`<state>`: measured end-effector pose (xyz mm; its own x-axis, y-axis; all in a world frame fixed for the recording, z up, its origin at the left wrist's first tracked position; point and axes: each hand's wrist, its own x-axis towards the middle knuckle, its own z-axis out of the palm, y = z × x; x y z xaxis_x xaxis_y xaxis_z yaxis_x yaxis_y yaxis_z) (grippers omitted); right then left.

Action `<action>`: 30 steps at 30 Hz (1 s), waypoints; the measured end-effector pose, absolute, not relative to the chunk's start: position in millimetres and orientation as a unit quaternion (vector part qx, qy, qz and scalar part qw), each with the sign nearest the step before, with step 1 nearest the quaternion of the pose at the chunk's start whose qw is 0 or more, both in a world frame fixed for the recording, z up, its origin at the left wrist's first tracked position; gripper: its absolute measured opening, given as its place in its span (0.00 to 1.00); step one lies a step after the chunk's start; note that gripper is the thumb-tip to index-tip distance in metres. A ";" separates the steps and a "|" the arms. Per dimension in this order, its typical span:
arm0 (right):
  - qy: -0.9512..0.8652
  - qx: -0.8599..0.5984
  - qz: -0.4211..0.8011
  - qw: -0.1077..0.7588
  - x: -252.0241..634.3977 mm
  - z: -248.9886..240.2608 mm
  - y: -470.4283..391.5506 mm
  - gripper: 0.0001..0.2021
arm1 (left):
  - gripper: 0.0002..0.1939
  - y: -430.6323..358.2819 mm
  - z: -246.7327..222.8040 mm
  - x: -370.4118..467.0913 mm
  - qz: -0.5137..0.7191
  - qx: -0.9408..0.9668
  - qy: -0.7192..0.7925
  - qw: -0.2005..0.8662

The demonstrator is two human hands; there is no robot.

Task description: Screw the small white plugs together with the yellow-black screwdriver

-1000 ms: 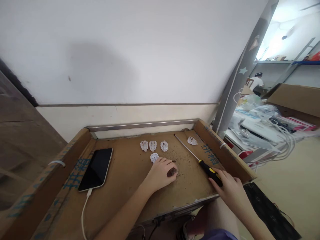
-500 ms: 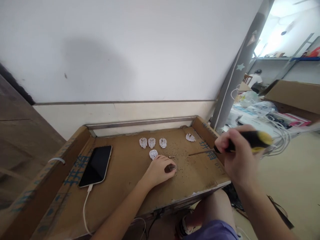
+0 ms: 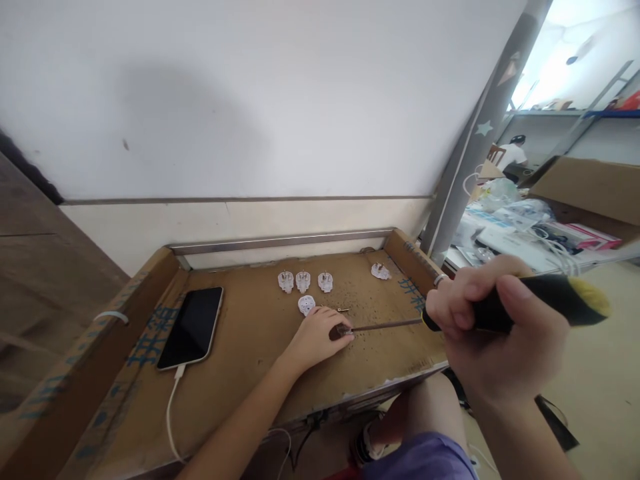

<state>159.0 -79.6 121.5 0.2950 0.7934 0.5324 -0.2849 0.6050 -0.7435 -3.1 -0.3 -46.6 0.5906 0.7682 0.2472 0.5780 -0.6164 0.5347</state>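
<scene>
My right hand (image 3: 500, 333) is wrapped round the black and yellow handle of a screwdriver (image 3: 545, 303). Its long thin shaft points left, and the tip reaches the fingertips of my left hand (image 3: 320, 337). That hand rests on the cardboard, closed on a small piece mostly covered by the fingers; I cannot make out its kind. Just beyond the left knuckles lies a round white plug part (image 3: 306, 306). A small brass-coloured metal piece (image 3: 343, 309) lies close to the fingers. Farther back, white plug pieces with metal pins (image 3: 303, 281) stand in a row.
Another pinned plug piece (image 3: 381, 271) lies at the back right. A smartphone (image 3: 190, 328) with a white cable (image 3: 173, 407) is on the left. Raised cardboard walls (image 3: 415, 263) edge the board, and dark specks dot it. A person (image 3: 513, 155) sits in the background.
The screwdriver's tip has moved left and down, from above the cardboard to my left fingertips. My right hand has come lower and nearer. My left hand has stayed in place.
</scene>
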 end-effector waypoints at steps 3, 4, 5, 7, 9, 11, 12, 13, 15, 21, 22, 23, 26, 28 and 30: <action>-0.467 -0.266 0.364 0.761 161.1 121.4 -78.5 0.12 | 0.06 0.0 -47.5 -3.3 0.233 0.868 0.387 0.208; -0.465 -0.266 0.363 0.762 161.6 121.0 -77.7 0.12 | 0.06 0.0 -47.9 -3.3 0.233 0.868 0.387 0.208; -0.463 -0.267 0.363 0.764 161.9 120.6 -76.7 0.12 | 0.06 0.1 -48.3 -3.3 0.233 0.868 0.386 0.208; -0.459 -0.272 0.362 0.765 161.7 120.5 -74.9 0.12 | 0.05 0.3 -48.9 -3.1 0.235 0.869 0.382 0.208; -0.457 -0.281 0.360 0.763 160.6 121.5 -74.0 0.12 | 0.05 0.4 -49.0 -2.8 0.237 0.870 0.377 0.209; -0.456 -0.289 0.356 0.762 159.4 123.1 -74.0 0.14 | 0.05 0.4 -49.0 -2.6 0.238 0.870 0.377 0.209; -0.455 -0.293 0.355 0.762 158.9 123.8 -74.1 0.15 | 0.05 0.4 -49.0 -2.5 0.237 0.870 0.379 0.208; -0.454 -0.295 0.354 0.762 158.6 124.4 -74.1 0.16 | 0.05 0.4 -49.1 -2.5 0.236 0.870 0.380 0.207; -0.450 -0.299 0.353 0.764 158.2 125.0 -72.5 0.16 | 0.06 0.5 -49.6 -2.5 0.235 0.871 0.380 0.203; -0.427 -0.335 0.305 0.783 157.7 123.7 -54.4 0.13 | 0.06 1.3 -51.2 -3.0 0.229 0.874 0.380 0.199; -0.436 -0.342 0.291 0.780 157.6 123.6 -51.5 0.12 | 0.06 1.4 -51.2 -3.0 0.228 0.874 0.380 0.198; -0.452 -0.350 0.279 0.771 157.6 123.6 -49.4 0.12 | 0.06 1.4 -51.1 -3.1 0.227 0.875 0.380 0.198; -0.509 -0.376 0.220 0.743 158.1 125.2 -48.3 0.14 | 0.06 1.5 -50.4 -3.0 0.224 0.876 0.378 0.198; -0.538 -0.391 0.189 0.723 159.3 127.5 -50.2 0.13 | 0.06 1.5 -49.9 -2.7 0.220 0.877 0.378 0.199; -0.561 -0.384 0.229 0.697 161.7 130.1 -51.7 0.10 | 0.06 1.5 -49.8 -2.5 0.219 0.877 0.379 0.200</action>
<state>161.7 -51.7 130.1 0.2658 0.7505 0.6051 0.1117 0.5995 -0.7926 -2.5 1.5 -49.8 0.6171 0.7518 0.2323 0.5768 -0.6330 0.5163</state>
